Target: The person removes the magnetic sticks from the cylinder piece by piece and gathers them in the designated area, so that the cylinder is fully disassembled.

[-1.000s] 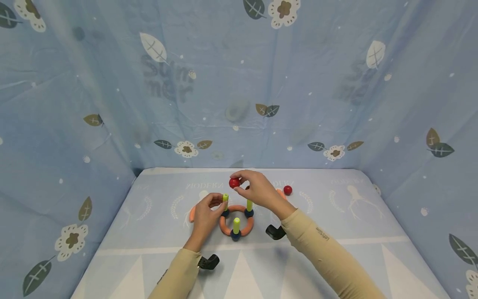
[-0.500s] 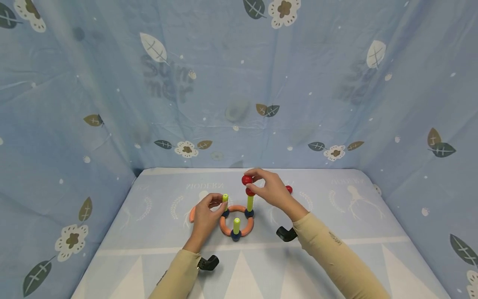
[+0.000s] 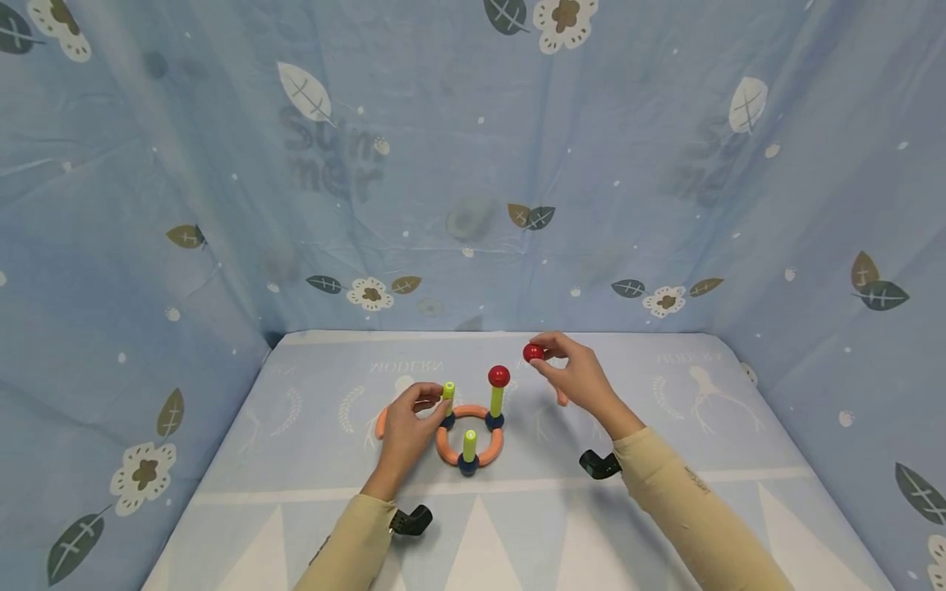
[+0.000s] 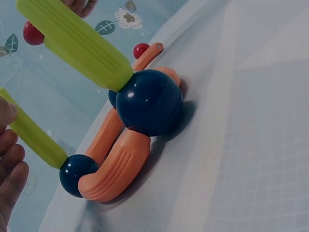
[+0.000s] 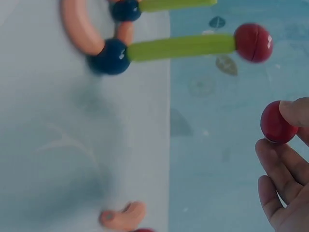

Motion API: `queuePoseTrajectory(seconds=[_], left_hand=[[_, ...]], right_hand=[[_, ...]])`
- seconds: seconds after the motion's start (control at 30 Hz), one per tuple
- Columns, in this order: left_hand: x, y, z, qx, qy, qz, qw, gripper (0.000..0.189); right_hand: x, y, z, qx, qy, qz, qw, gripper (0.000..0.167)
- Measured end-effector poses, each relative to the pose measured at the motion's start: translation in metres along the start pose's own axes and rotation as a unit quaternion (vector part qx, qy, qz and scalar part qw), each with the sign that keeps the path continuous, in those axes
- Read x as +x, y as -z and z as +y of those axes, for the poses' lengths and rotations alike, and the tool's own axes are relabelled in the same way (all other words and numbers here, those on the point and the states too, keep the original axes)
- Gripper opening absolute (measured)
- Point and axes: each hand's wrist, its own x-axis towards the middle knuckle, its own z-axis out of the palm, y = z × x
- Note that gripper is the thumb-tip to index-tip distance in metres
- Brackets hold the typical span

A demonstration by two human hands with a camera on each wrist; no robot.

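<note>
A ring of curved orange pieces (image 3: 442, 446) joined by navy balls (image 3: 468, 465) lies on the table, with three green rods standing up from it. My left hand (image 3: 409, 423) pinches the left green rod (image 3: 449, 391) near its top. The front green rod (image 3: 470, 446) has a bare top. On the right green rod (image 3: 497, 402) sits a red ball (image 3: 498, 376), also seen at the rod's end in the right wrist view. My right hand (image 3: 584, 379) holds another red ball (image 3: 533, 353) between thumb and fingertips, up and to the right of the ring.
A loose orange piece (image 3: 381, 423) lies left of my left hand. Another orange piece (image 3: 562, 397) lies below my right hand, and a further red ball (image 4: 141, 50) shows beside it in the left wrist view. A blue patterned curtain (image 3: 473, 164) surrounds the table's back and sides.
My right hand has moved right with its red ball, passing above the right green rod and its red ball, which now show fully. My left hand has stayed on its rod.
</note>
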Motion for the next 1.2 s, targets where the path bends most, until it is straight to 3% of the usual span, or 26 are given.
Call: queuePoseTrajectory(seconds=[0.37, 0.53, 0.83, 1.2], left_hand=[[-0.001, 0.003, 0.001, 0.002, -0.004, 0.005, 1.0, 0.022], [-0.002, 0.005, 0.001, -0.001, 0.006, 0.002, 1.0, 0.023], [-0.003, 0.007, -0.001, 0.008, 0.004, 0.004, 1.0, 0.025], [-0.004, 0.008, -0.003, 0.018, 0.014, 0.012, 0.9997, 0.022]], right_hand=[[-0.016, 0.01, 0.062, -0.008, -0.094, 0.014, 0.9955, 0.035], [-0.022, 0.01, 0.08, -0.022, -0.134, 0.012, 0.9906, 0.035], [-0.026, 0.007, 0.097, -0.054, -0.158, -0.001, 0.986, 0.034], [-0.026, 0.002, 0.11, -0.068, -0.155, -0.009, 0.9855, 0.034]])
